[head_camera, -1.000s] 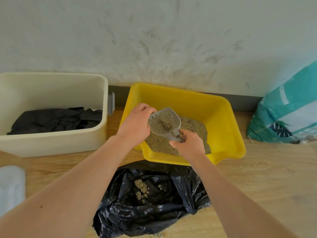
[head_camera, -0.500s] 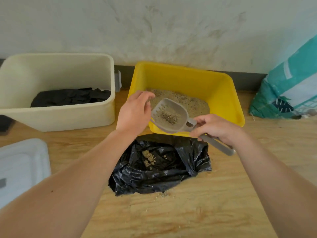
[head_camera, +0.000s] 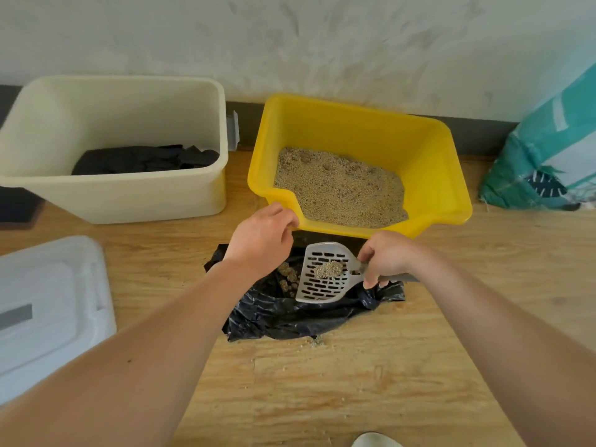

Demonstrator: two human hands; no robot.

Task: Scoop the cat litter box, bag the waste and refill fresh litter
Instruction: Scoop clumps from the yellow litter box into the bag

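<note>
The yellow litter box [head_camera: 429,175] stands against the wall, with tan litter [head_camera: 338,188] spread over its floor. Just in front of it lies an opened black bag [head_camera: 283,317] with a few clumps [head_camera: 288,279] already inside. The right hand [head_camera: 383,259] grips the handle of a grey slotted scoop [head_camera: 317,285], held over the bag and carrying one small clump [head_camera: 329,269]. The left hand [head_camera: 261,243] has its fingers curled at the box's front-left corner; whether they actually clasp the rim cannot be told. Left of the box sits a cream tub [head_camera: 129,201], and right of the box a teal sack [head_camera: 548,156].
</note>
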